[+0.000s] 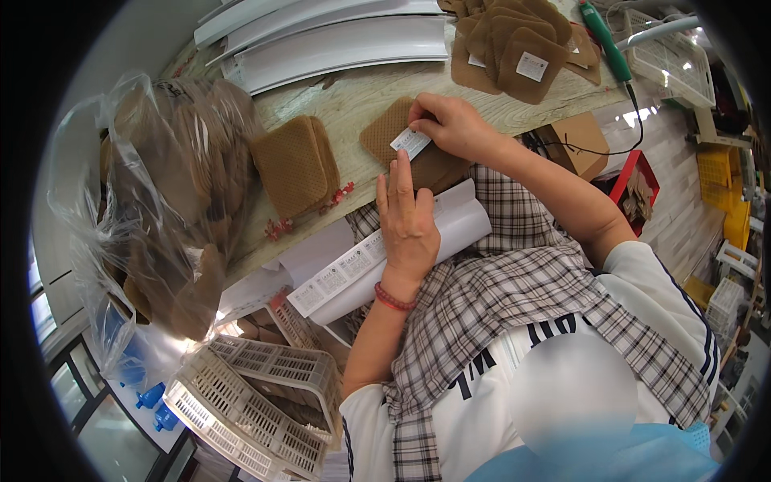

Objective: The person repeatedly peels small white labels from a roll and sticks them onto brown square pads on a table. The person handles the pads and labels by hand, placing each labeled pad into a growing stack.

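A brown textured square pad (381, 133) lies near the table's front edge, with a white printed label (411, 143) on its surface. My right hand (456, 127) pinches the label's upper right corner between thumb and fingertips. My left hand (408, 223) reaches up from below, fingers stretched out, its fingertips touching the label's lower edge. Beneath that hand a curled sheet of white labels (341, 275) rests across my lap. Left of the pad stands a stack of similar brown pads (294, 165).
Labelled pads (526, 64) pile up at the back right, beside a green-handled corded tool (606, 40). Long white curved strips (345, 56) lie at the back. A clear plastic bag (173, 153) full of pads stands left. Below it are white plastic crates (257, 402); a red box (636, 186) sits right.
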### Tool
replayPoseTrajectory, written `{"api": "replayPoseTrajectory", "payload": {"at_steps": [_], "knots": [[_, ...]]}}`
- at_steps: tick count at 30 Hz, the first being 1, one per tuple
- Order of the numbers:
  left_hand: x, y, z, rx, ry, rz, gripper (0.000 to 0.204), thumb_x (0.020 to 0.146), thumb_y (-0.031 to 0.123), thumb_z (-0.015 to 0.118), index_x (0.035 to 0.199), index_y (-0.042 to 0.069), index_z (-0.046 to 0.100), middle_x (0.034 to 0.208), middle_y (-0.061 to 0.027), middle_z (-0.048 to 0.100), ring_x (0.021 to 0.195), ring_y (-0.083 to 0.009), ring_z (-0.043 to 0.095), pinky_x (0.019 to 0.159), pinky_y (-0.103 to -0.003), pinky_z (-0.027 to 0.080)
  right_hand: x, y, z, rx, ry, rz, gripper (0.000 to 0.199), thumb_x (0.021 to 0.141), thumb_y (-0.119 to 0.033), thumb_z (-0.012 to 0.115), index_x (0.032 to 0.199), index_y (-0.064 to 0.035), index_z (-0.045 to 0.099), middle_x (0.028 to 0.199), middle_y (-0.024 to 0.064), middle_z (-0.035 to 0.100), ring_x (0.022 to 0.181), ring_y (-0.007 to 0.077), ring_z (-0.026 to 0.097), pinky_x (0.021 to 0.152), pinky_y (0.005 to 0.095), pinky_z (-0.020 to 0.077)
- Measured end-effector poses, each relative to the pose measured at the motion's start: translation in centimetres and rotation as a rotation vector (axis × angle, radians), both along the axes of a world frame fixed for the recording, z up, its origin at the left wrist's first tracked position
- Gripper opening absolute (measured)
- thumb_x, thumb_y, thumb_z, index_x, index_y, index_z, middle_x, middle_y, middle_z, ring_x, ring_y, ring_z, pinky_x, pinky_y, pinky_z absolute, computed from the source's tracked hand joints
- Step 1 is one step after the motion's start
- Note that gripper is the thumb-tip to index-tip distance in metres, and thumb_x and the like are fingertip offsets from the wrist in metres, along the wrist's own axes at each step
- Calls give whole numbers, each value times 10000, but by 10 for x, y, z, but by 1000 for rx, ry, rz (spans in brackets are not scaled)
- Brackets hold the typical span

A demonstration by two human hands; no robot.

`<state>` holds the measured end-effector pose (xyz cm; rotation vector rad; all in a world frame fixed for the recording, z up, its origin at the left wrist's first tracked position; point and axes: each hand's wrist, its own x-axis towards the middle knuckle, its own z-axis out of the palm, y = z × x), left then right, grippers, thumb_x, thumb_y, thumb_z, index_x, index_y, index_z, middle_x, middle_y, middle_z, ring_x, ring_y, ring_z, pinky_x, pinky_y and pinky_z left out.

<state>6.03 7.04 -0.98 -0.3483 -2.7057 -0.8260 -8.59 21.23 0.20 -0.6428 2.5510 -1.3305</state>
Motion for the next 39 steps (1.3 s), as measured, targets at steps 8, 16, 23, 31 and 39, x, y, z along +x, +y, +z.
{"api": "replayPoseTrajectory", "payload": {"at_steps": [8,16,23,31,39], "knots": [[-1,3,3,-116,-67,29,66,897,42,559,844,15,588,1558,-211,400,1388,-366,428,1145,-592,250,5,0,2,0,66,-12,112,879,-130,675,942,-44,642,886,133,687,849,330,664,744,412,526],[-2,4,3,-160,-78,23,54,882,31,560,832,21,579,1539,-207,430,1390,-359,424,1148,-613,233,10,1,-5,100,362,8,164,870,-104,682,1008,-55,608,895,115,633,820,319,639,707,409,526],[1,7,0,-190,-64,23,43,885,27,550,847,27,571,1552,-199,414,1412,-351,400,1155,-617,216,19,-5,-12,110,492,-99,374,888,-80,657,1257,-114,607,1063,113,597,869,306,646,715,409,550],[-2,7,-6,-221,-52,31,51,895,25,544,848,28,564,1564,-185,399,1417,-350,395,1159,-624,205,-9,6,-33,-100,257,-211,209,911,-138,686,1118,-108,697,1034,77,621,886,269,663,766,375,546],[-10,0,-14,-224,-48,23,44,896,20,543,859,21,567,1564,-191,395,1439,-364,367,1169,-624,188,-8,-7,-26,-14,263,-227,159,859,-148,760,975,-70,684,1020,79,628,881,232,670,794,344,548]]}}
